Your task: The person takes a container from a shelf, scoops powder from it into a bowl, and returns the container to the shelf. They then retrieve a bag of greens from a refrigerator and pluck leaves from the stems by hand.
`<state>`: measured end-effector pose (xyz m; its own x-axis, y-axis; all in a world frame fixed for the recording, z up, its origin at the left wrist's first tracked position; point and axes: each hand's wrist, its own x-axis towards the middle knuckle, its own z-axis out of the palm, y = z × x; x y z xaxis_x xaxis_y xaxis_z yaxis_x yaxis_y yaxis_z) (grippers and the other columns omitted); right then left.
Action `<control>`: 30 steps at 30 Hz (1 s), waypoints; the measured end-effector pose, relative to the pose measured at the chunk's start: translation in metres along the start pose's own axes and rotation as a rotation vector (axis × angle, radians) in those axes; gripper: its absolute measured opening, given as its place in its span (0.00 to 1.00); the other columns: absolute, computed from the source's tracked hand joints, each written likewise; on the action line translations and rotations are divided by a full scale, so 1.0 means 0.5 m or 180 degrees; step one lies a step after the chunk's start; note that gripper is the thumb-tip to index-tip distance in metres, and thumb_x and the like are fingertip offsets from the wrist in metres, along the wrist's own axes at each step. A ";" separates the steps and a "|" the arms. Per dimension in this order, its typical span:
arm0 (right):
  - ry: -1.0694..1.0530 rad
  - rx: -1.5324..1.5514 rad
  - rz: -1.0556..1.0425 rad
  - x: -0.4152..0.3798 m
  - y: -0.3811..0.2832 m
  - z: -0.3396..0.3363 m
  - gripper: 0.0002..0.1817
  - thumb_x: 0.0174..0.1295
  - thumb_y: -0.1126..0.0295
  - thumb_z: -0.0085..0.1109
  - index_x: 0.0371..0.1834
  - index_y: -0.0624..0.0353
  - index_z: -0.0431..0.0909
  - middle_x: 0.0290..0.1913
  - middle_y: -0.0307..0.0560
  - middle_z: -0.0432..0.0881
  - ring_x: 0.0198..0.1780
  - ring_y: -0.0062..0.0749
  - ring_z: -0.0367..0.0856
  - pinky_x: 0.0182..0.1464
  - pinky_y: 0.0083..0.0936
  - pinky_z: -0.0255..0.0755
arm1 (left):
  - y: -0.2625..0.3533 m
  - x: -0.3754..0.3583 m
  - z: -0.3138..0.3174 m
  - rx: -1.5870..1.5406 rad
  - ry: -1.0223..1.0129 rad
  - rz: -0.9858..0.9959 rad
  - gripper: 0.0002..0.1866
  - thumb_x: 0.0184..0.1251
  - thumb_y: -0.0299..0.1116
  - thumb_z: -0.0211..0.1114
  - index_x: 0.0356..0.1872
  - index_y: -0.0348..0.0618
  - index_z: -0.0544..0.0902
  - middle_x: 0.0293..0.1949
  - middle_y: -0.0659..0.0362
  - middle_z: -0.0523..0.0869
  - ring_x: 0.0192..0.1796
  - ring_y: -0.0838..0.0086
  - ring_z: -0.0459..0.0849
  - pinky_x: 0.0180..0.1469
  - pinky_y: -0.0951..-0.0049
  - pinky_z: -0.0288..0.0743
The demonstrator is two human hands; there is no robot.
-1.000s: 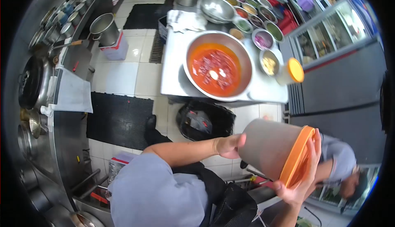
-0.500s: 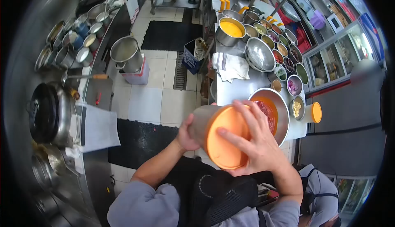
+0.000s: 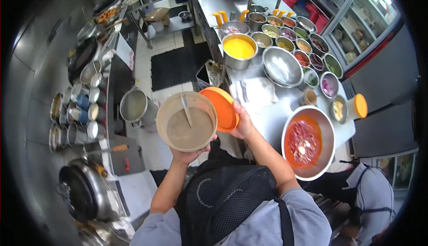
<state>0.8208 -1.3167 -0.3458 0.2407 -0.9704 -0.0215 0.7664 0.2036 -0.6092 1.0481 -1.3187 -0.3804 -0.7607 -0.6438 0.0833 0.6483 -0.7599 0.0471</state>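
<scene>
My left hand point(image 3: 189, 155) holds a round plastic tub point(image 3: 200, 130) from below and at its near side. The tub's top is uncovered, showing a grey-brown powder and a light-coloured spoon or scoop point(image 3: 186, 110) leaning inside. In my right hand point(image 3: 243, 123) is an orange lid point(image 3: 221, 108), gripped by its right edge beside the tub's rim. To the right, a large steel bowl point(image 3: 331, 145) on the counter's near end contains red meat or a similar food in an orange-red sauce, with a small pale heap on top.
The steel counter point(image 3: 267, 108) carries a pot of yellow liquid point(image 3: 240, 50), a cloth point(image 3: 254, 92), an empty-looking metal bowl point(image 3: 283, 65) and several ingredient bowls. A co-worker point(image 3: 372, 188) is at the lower right. A large pot point(image 3: 133, 105) stands to the left.
The orange lid has come off the tub and is now in my right hand. The tub has moved left and tilted so its inside shows. The view has shifted, revealing the whole sauce bowl.
</scene>
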 end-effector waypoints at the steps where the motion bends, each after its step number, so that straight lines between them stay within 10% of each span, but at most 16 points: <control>1: -0.0023 -0.0111 0.0122 0.040 0.006 -0.011 0.44 0.67 0.41 0.57 0.79 0.58 0.60 0.72 0.53 0.71 0.72 0.41 0.71 0.73 0.43 0.64 | 0.033 0.018 -0.002 -0.0107 0.0011 -0.0017 0.45 0.70 0.65 0.54 0.78 0.46 0.59 0.74 0.39 0.65 0.70 0.26 0.65 0.59 0.33 0.78; 7: -0.0339 -0.0285 0.0477 0.308 -0.030 -0.015 0.35 0.71 0.47 0.55 0.70 0.65 0.70 0.64 0.52 0.78 0.65 0.35 0.76 0.68 0.33 0.68 | 0.227 0.141 -0.029 0.1748 0.1124 0.0845 0.41 0.73 0.58 0.58 0.75 0.37 0.61 0.65 0.38 0.74 0.59 0.33 0.80 0.43 0.48 0.90; 13: 0.0617 -0.0154 -0.0168 0.493 -0.064 -0.041 0.24 0.73 0.57 0.52 0.63 0.64 0.74 0.61 0.52 0.80 0.62 0.34 0.79 0.65 0.34 0.71 | 0.404 0.271 -0.032 0.4813 0.1116 0.0200 0.37 0.75 0.55 0.59 0.73 0.38 0.67 0.65 0.42 0.77 0.57 0.51 0.86 0.40 0.61 0.91; 14: 0.0846 -0.0220 -0.0250 0.505 -0.076 -0.046 0.23 0.74 0.58 0.52 0.62 0.64 0.74 0.60 0.50 0.80 0.62 0.34 0.79 0.66 0.35 0.71 | 0.428 0.282 -0.074 0.4792 0.1158 0.0177 0.37 0.75 0.55 0.59 0.73 0.38 0.67 0.65 0.42 0.77 0.57 0.51 0.86 0.40 0.61 0.91; 16: 0.1090 -0.0973 -0.0470 0.528 -0.084 -0.078 0.22 0.75 0.57 0.51 0.61 0.63 0.76 0.57 0.46 0.81 0.62 0.30 0.78 0.66 0.32 0.70 | 0.474 0.319 -0.140 0.1743 0.0902 0.0712 0.33 0.76 0.55 0.56 0.74 0.45 0.68 0.68 0.47 0.76 0.63 0.56 0.83 0.52 0.58 0.88; 22: 0.2946 -0.4614 -0.2448 0.498 -0.212 0.087 0.09 0.66 0.70 0.67 0.45 0.62 0.85 0.38 0.46 0.82 0.41 0.30 0.84 0.41 0.25 0.75 | 0.546 0.468 -0.147 0.0342 0.0260 -0.0447 0.42 0.67 0.68 0.57 0.77 0.57 0.66 0.76 0.57 0.68 0.75 0.56 0.69 0.74 0.43 0.66; 25: 0.2564 -0.5956 -0.1793 0.505 -0.235 0.184 0.10 0.61 0.66 0.72 0.30 0.62 0.87 0.25 0.45 0.79 0.26 0.35 0.80 0.30 0.30 0.73 | 0.546 0.524 -0.110 0.0880 0.0285 -0.1034 0.48 0.61 0.72 0.60 0.77 0.55 0.66 0.76 0.57 0.69 0.75 0.56 0.70 0.74 0.45 0.65; 30: 0.3558 -0.6181 -0.0569 0.532 -0.207 0.185 0.15 0.61 0.57 0.70 0.34 0.61 0.89 0.24 0.51 0.85 0.27 0.45 0.85 0.33 0.38 0.78 | 0.513 0.569 -0.125 0.0952 0.0015 -0.1693 0.50 0.58 0.71 0.64 0.77 0.52 0.65 0.74 0.56 0.71 0.75 0.58 0.69 0.73 0.46 0.66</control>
<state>0.8606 -1.5841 -0.2150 -0.6060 -0.7608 0.2322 -0.7644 0.4762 -0.4346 0.9959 -1.7024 -0.4069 -0.9824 -0.1838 -0.0328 0.1601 -0.9196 0.3586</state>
